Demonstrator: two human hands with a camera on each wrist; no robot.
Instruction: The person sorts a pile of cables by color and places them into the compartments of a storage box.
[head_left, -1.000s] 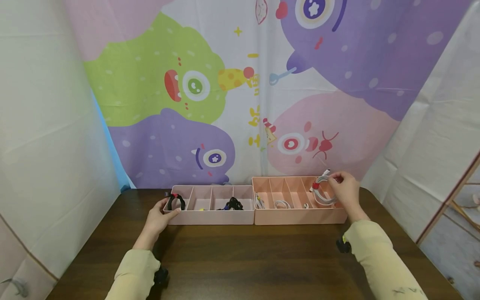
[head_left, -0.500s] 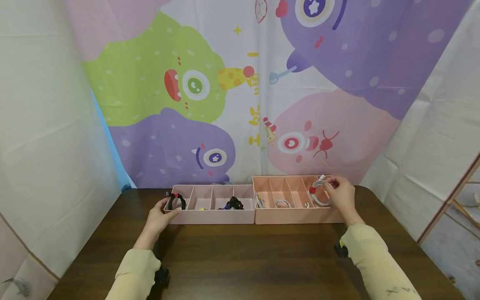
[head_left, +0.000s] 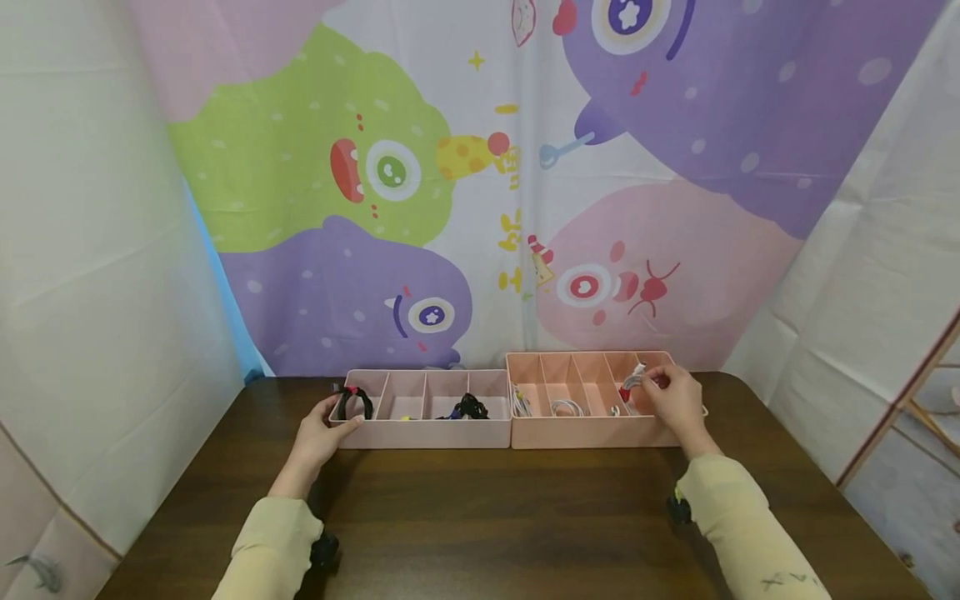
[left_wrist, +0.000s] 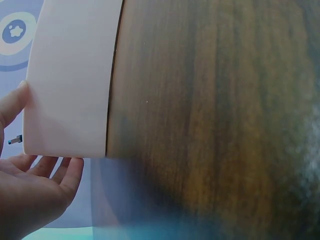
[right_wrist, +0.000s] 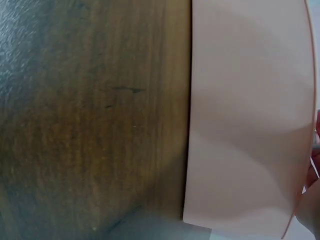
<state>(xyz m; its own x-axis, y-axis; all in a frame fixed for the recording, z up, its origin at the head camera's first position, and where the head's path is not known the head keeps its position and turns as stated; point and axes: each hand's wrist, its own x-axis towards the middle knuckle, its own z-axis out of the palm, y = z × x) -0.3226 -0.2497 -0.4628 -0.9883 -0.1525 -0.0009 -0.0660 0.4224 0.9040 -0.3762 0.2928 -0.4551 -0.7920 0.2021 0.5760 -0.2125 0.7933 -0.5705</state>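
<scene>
A pale pink divided box [head_left: 435, 435] and a peach divided box [head_left: 592, 433] stand end to end on the table. My left hand [head_left: 315, 437] holds the pale box's left end, thumb at its front rim and fingers against its end wall [left_wrist: 67, 110]. A coiled black cable [head_left: 364, 404] with a red tie sits in that box's leftmost compartment. In the peach box's rightmost compartment, my right hand [head_left: 678, 404] pinches a coiled white cable [head_left: 633, 380] with a red tie. The box's front hides the coil's lower part. The right wrist view shows only part of the hand [right_wrist: 310, 200].
More black cable [head_left: 470, 407] lies in the pale box's right half. White cables [head_left: 566, 407] lie in other peach compartments. A brown wooden table [head_left: 495, 517] extends in front, and a cartoon-printed curtain [head_left: 480, 292] hangs close behind the boxes.
My right hand has moved left and down, lowering the coiled white cable from above the rim into the peach box's rightmost compartment. My left hand has stayed on the pale box.
</scene>
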